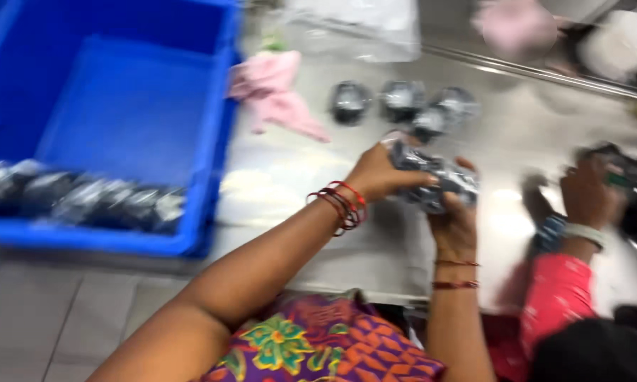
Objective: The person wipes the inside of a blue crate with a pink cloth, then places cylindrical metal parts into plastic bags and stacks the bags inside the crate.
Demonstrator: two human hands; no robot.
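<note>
A blue crate [120,106] sits far left on the steel table [290,177]. Right of it, my left hand [379,173] and right hand [456,226] both clench one bagged dark part [435,177] — four more bagged parts [403,102] lie farther off.

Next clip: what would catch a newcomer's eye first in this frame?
Probably the big blue crate at upper left, with a row of plastic-wrapped dark items along its near wall. At centre, the left hand and right hand together hold a similar wrapped bundle over the steel table. A pink cloth lies beside the crate, and another person's hand works at right.
</note>
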